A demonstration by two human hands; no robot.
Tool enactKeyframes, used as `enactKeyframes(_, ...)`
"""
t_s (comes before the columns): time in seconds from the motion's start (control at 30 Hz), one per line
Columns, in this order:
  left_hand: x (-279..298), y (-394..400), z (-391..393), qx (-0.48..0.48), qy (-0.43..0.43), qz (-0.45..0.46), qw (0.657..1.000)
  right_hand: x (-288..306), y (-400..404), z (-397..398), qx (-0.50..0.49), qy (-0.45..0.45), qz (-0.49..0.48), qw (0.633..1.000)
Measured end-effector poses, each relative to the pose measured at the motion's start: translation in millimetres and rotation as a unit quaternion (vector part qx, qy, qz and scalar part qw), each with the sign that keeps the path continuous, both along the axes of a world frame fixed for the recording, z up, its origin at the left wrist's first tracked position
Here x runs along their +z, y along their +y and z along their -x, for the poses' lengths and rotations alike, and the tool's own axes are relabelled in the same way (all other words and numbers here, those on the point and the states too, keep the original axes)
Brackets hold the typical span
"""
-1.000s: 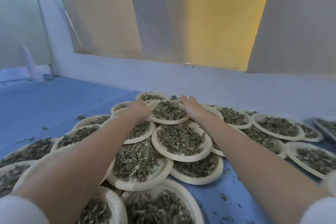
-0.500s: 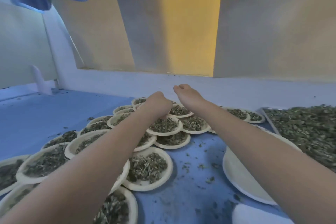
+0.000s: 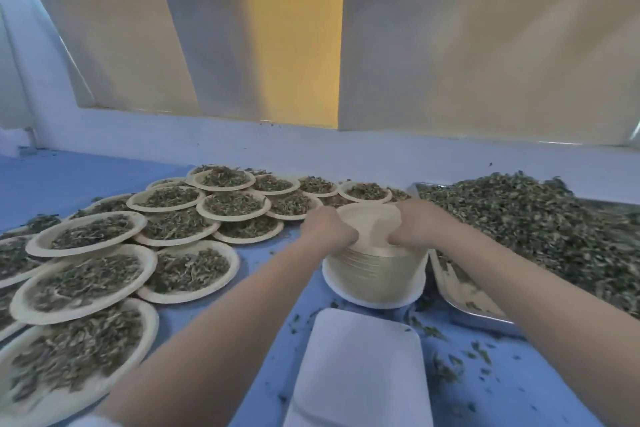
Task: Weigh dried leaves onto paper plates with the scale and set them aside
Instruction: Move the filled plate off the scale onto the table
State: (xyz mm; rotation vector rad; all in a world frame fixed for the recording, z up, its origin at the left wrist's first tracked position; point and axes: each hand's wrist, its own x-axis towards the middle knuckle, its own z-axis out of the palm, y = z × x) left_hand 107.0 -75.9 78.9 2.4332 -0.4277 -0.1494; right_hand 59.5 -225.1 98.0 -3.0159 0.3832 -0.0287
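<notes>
- Blue worktop [image 3: 86,180] stretching across the lower view, strewn with loose green crumbs near the right front.
- Pale and yellow wall panels behind, above a white ledge; blue cloth hanging along the top edge.
- Heaped dried leaves [image 3: 540,218] filling a metal tray [image 3: 464,305] at the right, piled high at the far end, thin at the near end where bare tray floor shows.
- Filled paper plates [image 3: 86,274] spread over the left half of the worktop, overlapping one another in rows from the near left corner to the far middle, each holding a flat portion of leaves.
- White scale [image 3: 360,367] at the bottom centre, its flat top bare, just in front of the plate stack.
- Stack of empty paper plates [image 3: 375,270] standing between the filled plates and the tray, just beside the tray's near left corner, resting on a wider white plate or dish underneath.
- Left hand [image 3: 329,227] on the left rim of the stack's top, fingers curled down over the edge, gripping the uppermost plate.
- Right hand [image 3: 417,224] on the right rim of the stack's top, fingers curled likewise onto the same plate edge; blurred, so the exact number of plates pinched cannot be told.
- Both forearms reaching forward from the bottom corners, a white sleeve cuff just visible at the lower left.
</notes>
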Motion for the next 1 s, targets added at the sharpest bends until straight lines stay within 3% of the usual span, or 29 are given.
enactKeyframes(0.1, -8, -8, -4, 0.032, -0.022, 0.0, 0.999, -11, -18, 4, -0.054, -0.023, -0.022, 0.998)
enactKeyframes(0.23, -14, -10, -13, 0.062, -0.065, 0.01, 0.996, -23, -31, 4, -0.129, -0.107, -0.121, 0.978)
enactKeyframes(0.33, -20, -8, -16, 0.076, -0.099, 0.017, 0.992, -29, -27, 3, -0.149, -0.162, -0.118, 0.968)
enactKeyframes(0.63, -4, -11, -21, 0.058, -0.133, 0.031, 0.989, -20, -28, 3, -0.149, -0.198, -0.109, 0.963)
enactKeyframes(0.77, 12, -8, -15, 0.044, -0.16, 0.054, 0.985, -7, -31, 8, -0.134, -0.235, -0.17, 0.948)
enactKeyframes(0.9, 21, 4, -1, 0.054, -0.173, 0.123, 0.976, 4, -26, 20, -0.1, -0.289, -0.248, 0.919)
enactKeyframes(1.0, 25, 18, 18, 0.059, -0.126, 0.203, 0.969, 8, -16, 35, -0.077, -0.319, -0.256, 0.909)
